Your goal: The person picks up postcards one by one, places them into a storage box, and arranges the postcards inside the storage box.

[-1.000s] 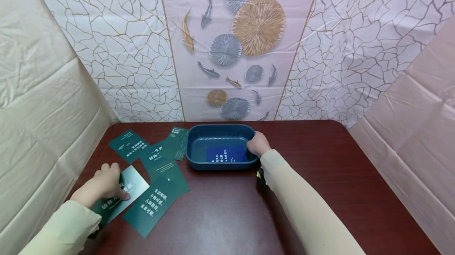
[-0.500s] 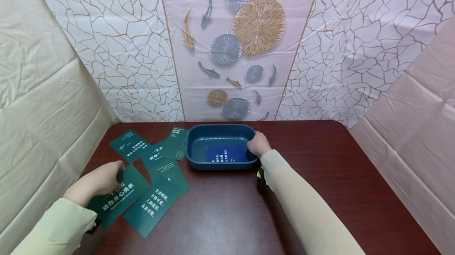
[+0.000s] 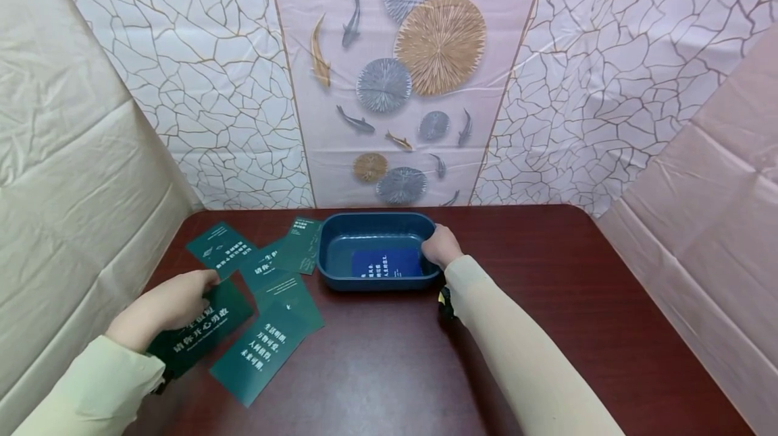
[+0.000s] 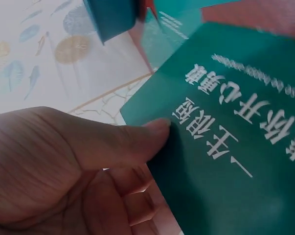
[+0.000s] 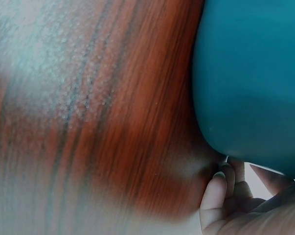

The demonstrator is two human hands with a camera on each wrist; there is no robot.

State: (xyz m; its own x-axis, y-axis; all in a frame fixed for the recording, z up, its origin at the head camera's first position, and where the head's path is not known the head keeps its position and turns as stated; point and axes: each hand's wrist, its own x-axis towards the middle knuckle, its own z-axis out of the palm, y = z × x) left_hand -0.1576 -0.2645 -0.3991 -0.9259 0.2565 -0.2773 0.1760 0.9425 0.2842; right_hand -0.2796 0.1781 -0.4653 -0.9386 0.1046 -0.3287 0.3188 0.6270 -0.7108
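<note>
My left hand point(image 3: 173, 301) pinches a dark green card with white Chinese lettering point(image 3: 203, 328) by its edge, at the front left of the table. In the left wrist view the thumb point(image 4: 132, 139) lies on the printed face, with the other fingers curled behind the card point(image 4: 245, 156). My right hand point(image 3: 442, 247) grips the right end of a dark blue rectangular tub point(image 3: 377, 283). The right wrist view shows curled fingers point(image 5: 225, 191) against the tub's lower side point(image 5: 255, 83). A blue card with white writing point(image 3: 386, 264) lies inside the tub.
Several green cards lie left of the tub, some overlapping: a nearest card point(image 3: 261, 355), one behind it point(image 3: 290, 297), and a far-left card point(image 3: 220, 249). Another card point(image 3: 300, 247) reaches the tub's left side. A patterned cloth wall point(image 3: 243, 119) rises behind the table point(image 3: 547, 287).
My left hand has turned and shifted slightly left, its fingers closing on the card's edge. The card has tilted and moved slightly. The right hand and tub stay put.
</note>
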